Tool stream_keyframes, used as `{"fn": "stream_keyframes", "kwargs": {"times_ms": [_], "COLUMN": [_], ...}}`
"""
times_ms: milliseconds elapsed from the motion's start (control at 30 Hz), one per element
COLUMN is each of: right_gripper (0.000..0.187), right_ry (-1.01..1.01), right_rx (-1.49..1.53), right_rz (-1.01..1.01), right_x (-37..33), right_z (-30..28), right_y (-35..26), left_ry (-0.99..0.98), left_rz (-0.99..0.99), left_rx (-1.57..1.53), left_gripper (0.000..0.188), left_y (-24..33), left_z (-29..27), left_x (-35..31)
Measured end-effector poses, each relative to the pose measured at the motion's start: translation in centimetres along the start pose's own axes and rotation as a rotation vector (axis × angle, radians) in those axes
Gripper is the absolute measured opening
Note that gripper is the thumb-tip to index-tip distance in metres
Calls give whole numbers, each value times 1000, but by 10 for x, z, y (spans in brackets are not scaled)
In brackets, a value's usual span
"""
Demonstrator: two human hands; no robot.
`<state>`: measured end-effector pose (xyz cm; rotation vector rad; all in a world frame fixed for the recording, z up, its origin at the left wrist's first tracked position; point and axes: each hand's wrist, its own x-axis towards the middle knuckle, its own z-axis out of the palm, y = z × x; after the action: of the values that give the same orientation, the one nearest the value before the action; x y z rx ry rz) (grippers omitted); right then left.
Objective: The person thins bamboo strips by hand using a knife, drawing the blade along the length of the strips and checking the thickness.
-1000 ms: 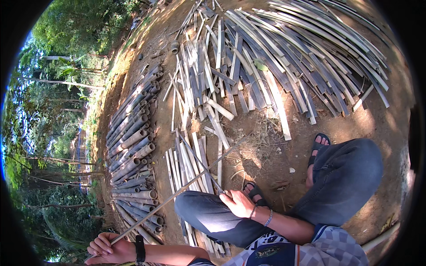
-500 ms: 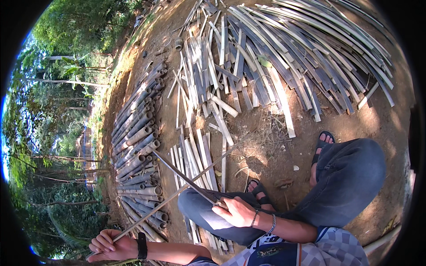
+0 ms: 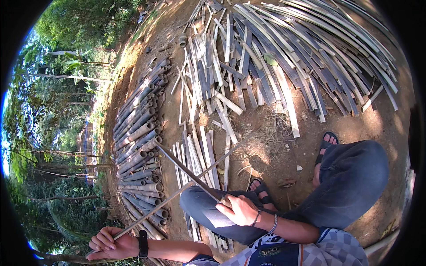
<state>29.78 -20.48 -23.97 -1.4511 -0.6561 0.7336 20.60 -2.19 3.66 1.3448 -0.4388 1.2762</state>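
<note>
At the lower left, my left hand (image 3: pixel 114 243), with a dark band on its wrist, is closed around a long thin bamboo strip (image 3: pixel 148 214). The strip slants up and away to the right, past my bent knee. My right hand (image 3: pixel 241 210) grips the handle of a machete (image 3: pixel 200 185) above my left thigh. Its long dark blade points up and to the left, crossing the strip just beyond the knee. Blade and strip appear to touch at the crossing. Part of the handle is hidden by my fingers.
Dark bamboo poles (image 3: pixel 141 144) lie stacked at the left. Split bamboo slats (image 3: pixel 306 57) spread in a large pile ahead, with more slats (image 3: pixel 199 153) beside my left knee. Shavings (image 3: pixel 275 126) litter the dirt before my sandalled feet. Trees stand at the far left.
The whole view has shifted slightly. The blade has swung a little, its tip now farther up, and still crosses the strip. Both hands keep their grips.
</note>
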Motion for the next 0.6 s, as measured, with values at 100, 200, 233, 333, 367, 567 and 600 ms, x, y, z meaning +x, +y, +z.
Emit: {"fn": "stream_keyframes", "kwargs": {"times_ms": [100,200,233,333,367,567,600], "right_gripper": [47,48,49,52,52,50,47], "right_ry": [58,-1,-10,-124,-108,62,68], "right_rx": [17,143,111,27,17,81,123], "right_rz": [147,74,31,5,-1,175,185], "right_x": [10,1,-1,-1,2,15,16], "right_z": [-12,-6,-6,-4,-4,-17,-11], "right_y": [19,5,-3,-4,-1,39,37], "left_ry": [0,6,4,5,-8,-8,-1], "left_rz": [-2,-14,-4,-2,-11,-5,-8], "left_rx": [10,34,33,38,35,27,28], "left_gripper": [50,51,52,52,52,51,51], "left_y": [2,7,6,3,3,7,7], "left_z": [-4,-3,-5,-4,-5,-6,-6], "left_x": [0,-2,-2,-2,-1,-4,-5]}}
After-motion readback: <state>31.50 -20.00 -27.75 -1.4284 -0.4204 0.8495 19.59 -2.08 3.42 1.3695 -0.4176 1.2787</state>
